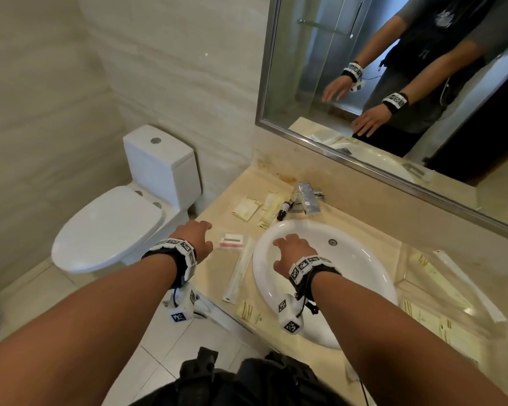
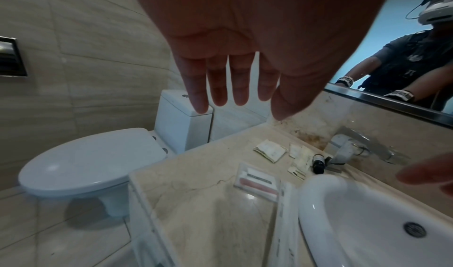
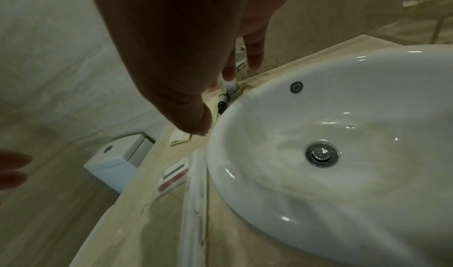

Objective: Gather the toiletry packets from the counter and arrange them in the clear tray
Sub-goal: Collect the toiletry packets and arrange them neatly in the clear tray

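Both hands are empty right now. Left hand point(image 1: 194, 236) hovers over the counter's point(image 2: 206, 222) left end, fingers straight and a bit apart; right hand point(image 1: 291, 251) hangs over the sink point(image 1: 364, 276), fingers loosely spread. Packets point(image 1: 246, 210) lie scattered left of the sink, and the tray point(image 1: 440, 294) (hard to see, it's clear) sits well off on the right with some already inside. Risk as I see it: flat packets are slippery, so a sloppy pinch could knock one into the basin.

White basin point(image 1: 364, 276) on beige veined surface point(image 1: 217, 212); cream packets point(image 1: 246, 208) at eleven o'clock, a red-striped packet point(image 1: 232, 241) at nine.
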A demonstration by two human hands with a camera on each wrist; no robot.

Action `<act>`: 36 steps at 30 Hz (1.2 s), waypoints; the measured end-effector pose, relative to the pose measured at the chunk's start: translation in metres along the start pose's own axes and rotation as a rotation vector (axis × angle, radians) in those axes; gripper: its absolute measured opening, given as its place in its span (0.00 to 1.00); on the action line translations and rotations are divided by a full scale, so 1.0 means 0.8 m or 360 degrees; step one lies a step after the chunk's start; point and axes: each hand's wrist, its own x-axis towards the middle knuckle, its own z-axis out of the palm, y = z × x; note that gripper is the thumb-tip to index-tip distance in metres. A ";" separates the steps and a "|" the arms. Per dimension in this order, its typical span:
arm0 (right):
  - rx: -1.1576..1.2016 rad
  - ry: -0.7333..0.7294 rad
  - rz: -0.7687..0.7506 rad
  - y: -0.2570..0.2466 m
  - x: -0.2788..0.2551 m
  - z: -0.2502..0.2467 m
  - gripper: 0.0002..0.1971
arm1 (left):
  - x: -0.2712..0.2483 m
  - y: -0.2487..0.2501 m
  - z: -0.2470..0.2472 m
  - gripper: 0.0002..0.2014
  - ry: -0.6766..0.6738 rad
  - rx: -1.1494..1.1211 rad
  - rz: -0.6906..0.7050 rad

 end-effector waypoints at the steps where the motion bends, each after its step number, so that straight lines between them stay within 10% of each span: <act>1: 0.0006 -0.0006 -0.0002 0.007 0.006 -0.001 0.33 | 0.004 0.002 -0.001 0.28 -0.0002 0.0000 -0.0017; 36: 0.0285 -0.0264 0.0013 0.010 0.236 -0.037 0.31 | 0.258 0.074 0.045 0.30 -0.0432 0.0032 0.0101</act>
